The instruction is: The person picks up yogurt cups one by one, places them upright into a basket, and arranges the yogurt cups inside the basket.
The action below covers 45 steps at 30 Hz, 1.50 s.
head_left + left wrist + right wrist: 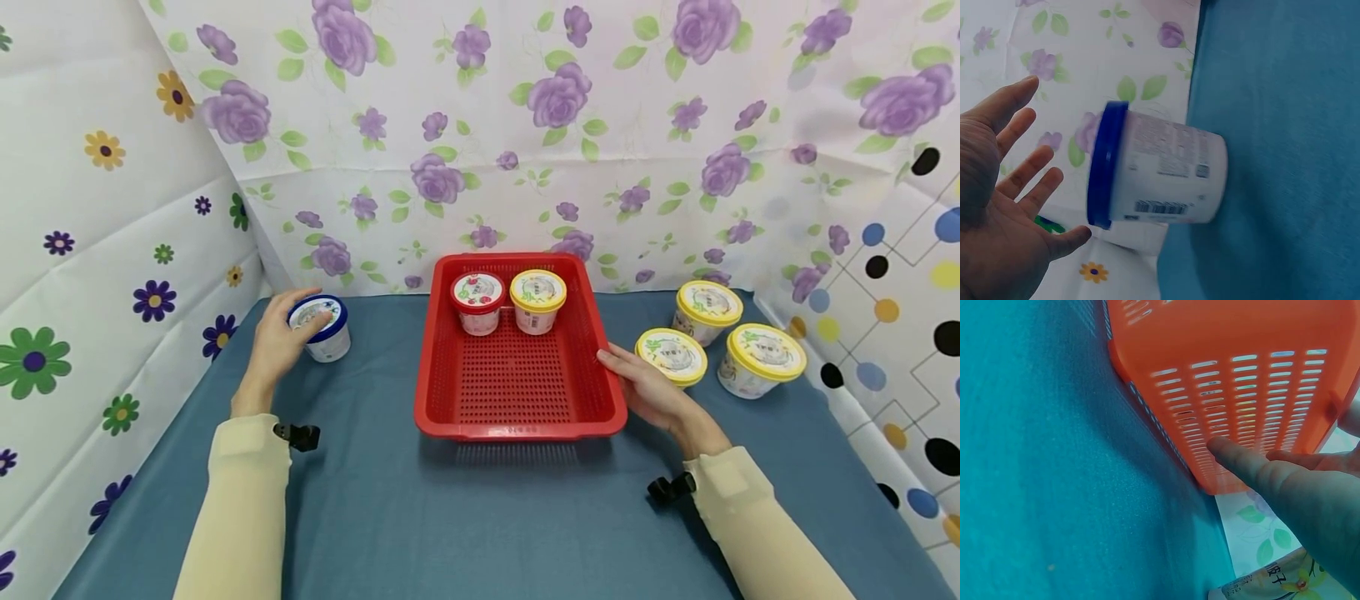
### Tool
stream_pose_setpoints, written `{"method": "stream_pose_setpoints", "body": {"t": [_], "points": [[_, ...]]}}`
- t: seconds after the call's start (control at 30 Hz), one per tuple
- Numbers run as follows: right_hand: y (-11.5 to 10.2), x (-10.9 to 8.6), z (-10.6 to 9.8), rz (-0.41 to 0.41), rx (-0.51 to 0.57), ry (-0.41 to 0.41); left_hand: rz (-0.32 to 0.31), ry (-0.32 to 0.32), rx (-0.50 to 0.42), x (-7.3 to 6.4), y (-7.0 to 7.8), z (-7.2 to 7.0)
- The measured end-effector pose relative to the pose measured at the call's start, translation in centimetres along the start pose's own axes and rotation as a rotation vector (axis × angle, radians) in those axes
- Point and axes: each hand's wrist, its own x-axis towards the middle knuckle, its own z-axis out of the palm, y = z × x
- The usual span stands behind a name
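Note:
Beside the blue-lidded tub at the left of the table, my left hand reaches over the lid. In the left wrist view its fingers are spread, and the tub stands just past the fingertips. My right hand holds the right side of the red perforated basket, thumb at the rim and fingers along the outer wall. The right wrist view shows a straight finger against the slotted wall. Inside the basket sit a red-lidded tub and a yellow-lidded tub, both at the back.
Three more yellow-lidded tubs, one at the back, one near my right hand and one farther right, stand on the blue cloth. Flowered sheeting rises behind the table, with patterned sheets at both sides.

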Motion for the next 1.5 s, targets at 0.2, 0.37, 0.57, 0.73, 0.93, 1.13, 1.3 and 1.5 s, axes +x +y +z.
{"method": "stream_pose_setpoints", "body": {"t": [0.2, 0.37, 0.57, 0.73, 0.93, 1.13, 1.3, 1.5], "points": [[0.1, -0.1, 0.1, 0.006, 0.006, 0.006, -0.005, -0.003, 0.002, -0.5, -1.2, 0.3], [0.0, -0.1, 0.1, 0.006, 0.006, 0.008, -0.004, -0.023, 0.025, -0.6, -1.9, 0.5], [0.1, 0.0, -0.1, 0.003, 0.002, 0.007, -0.008, -0.055, 0.054, -0.5, -2.7, 0.8], [0.1, 0.0, -0.1, 0.002, 0.003, 0.003, -0.007, -0.052, 0.063, -0.5, -3.0, 0.8], [0.1, 0.0, -0.2, 0.001, 0.004, 0.004, -0.023, -0.051, 0.067, -0.6, -3.5, 0.8], [0.1, 0.0, -0.2, 0.002, 0.01, 0.002, -0.053, -0.075, 0.054, -0.6, -4.1, 0.9], [0.1, 0.0, -0.2, 0.001, 0.013, 0.001, -0.061, -0.093, 0.044, -0.6, -4.5, 0.9], [0.1, 0.0, -0.1, -0.001, 0.017, 0.002, -0.044, -0.089, 0.042, -0.7, -4.7, 0.9]]}}
